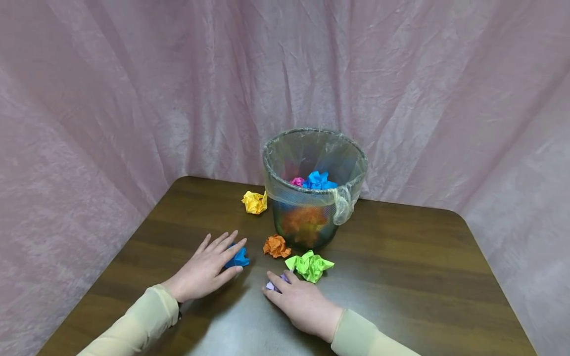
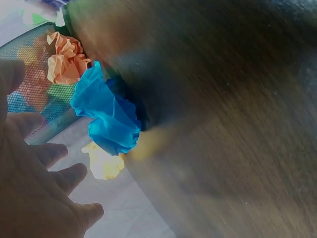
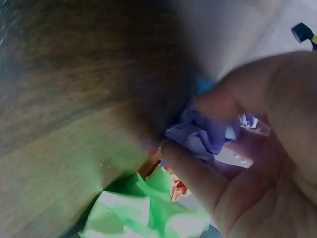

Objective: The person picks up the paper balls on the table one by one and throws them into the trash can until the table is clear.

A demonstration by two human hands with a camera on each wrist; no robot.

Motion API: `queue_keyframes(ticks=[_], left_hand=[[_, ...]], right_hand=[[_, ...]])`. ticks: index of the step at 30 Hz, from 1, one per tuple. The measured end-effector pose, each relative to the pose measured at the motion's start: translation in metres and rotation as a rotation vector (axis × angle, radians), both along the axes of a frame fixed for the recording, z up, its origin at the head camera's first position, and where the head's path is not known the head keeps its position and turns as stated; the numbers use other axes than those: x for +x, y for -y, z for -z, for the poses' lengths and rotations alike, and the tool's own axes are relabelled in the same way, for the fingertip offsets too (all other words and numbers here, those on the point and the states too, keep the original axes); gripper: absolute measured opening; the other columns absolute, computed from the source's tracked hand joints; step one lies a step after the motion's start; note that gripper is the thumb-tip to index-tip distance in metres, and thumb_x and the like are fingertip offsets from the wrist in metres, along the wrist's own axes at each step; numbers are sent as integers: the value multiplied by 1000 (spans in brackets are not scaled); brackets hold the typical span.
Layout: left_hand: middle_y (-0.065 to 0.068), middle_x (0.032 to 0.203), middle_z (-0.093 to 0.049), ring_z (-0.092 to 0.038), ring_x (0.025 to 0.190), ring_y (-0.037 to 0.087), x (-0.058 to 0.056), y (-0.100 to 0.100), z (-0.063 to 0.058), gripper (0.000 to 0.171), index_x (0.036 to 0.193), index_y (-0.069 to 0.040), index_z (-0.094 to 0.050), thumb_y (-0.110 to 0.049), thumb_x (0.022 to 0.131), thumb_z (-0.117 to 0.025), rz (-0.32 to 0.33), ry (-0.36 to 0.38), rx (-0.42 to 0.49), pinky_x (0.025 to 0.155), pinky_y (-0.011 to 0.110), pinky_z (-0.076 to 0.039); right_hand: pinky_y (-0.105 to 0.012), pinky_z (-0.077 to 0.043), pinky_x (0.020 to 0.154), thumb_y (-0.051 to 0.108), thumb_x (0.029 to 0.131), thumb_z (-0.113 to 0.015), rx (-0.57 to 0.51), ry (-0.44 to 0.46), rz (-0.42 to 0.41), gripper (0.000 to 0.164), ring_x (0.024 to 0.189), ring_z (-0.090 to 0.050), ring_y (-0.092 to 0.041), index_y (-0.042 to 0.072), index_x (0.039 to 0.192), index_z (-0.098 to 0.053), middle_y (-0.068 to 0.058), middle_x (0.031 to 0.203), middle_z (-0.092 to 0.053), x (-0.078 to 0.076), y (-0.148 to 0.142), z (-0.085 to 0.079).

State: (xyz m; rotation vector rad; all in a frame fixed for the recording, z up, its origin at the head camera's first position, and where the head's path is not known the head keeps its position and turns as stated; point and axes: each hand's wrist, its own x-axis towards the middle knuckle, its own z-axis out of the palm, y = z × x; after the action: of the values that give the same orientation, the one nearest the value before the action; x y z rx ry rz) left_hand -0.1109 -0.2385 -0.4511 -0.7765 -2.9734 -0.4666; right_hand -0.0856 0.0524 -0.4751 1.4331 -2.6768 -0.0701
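Note:
My left hand [image 1: 206, 271] hovers with spread, nearly straight fingers over a crumpled blue paper ball [image 1: 240, 258]. In the left wrist view a gap separates the blue ball [image 2: 110, 111] from those fingers. My right hand [image 1: 307, 304] is low at the table, its thumb and fingers round a crumpled purple paper ball [image 3: 198, 134], which they partly hide. Just beyond that hand lies a light green paper ball [image 1: 310, 267]. An orange paper ball [image 1: 276, 246] sits between the hands, near the bin.
A mesh waste bin [image 1: 289, 192] with a clear, knotted liner stands at the back of the brown table [image 1: 409, 277]. Inside it are several crumpled papers, blue and pink on top. A yellow paper ball [image 1: 255, 202] lies left of the bin. Pink curtains [image 1: 231, 89] hang behind.

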Motion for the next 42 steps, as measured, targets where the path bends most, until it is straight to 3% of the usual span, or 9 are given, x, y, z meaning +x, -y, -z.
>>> queue_keyframes(ticks=[10,22,30,36,42], left_hand=[[5,168,-23,-22,153,32,2,-3,3,68,162,-26,-32,-49,103,-58,-1,4,26,119,66,-8],[6,168,-23,-22,153,32,6,-4,5,67,162,-27,-32,-42,104,-60,8,-7,9,119,66,-9],[7,168,-24,-24,153,33,10,-4,7,66,162,-25,-33,-38,104,-61,15,-39,-1,118,66,-13],[6,168,-22,-22,153,32,12,-6,1,66,162,-24,-33,-40,104,-60,29,-39,0,119,66,-12],[5,169,-18,-20,154,32,14,-7,-13,67,163,-26,-29,-49,105,-53,58,-61,-16,120,64,-12]], right_hand=[[-34,-60,73,16,94,-66,42,-129,95,30,112,-64,-29,24,122,-75,-9,136,-63,3,15,6],[-34,-60,72,16,92,-67,48,-183,88,25,105,-67,-26,21,114,-77,-10,129,-66,3,14,3],[-31,-59,69,13,95,-66,1,-214,29,18,99,-66,-22,20,108,-77,-4,119,-67,-1,10,7],[-31,-58,65,10,100,-63,-49,-240,-42,17,96,-65,-22,16,108,-77,-6,117,-66,-4,6,6],[-30,-59,71,12,101,-63,-57,-223,-139,20,101,-65,-21,14,117,-74,-6,122,-65,-2,-2,-21]])
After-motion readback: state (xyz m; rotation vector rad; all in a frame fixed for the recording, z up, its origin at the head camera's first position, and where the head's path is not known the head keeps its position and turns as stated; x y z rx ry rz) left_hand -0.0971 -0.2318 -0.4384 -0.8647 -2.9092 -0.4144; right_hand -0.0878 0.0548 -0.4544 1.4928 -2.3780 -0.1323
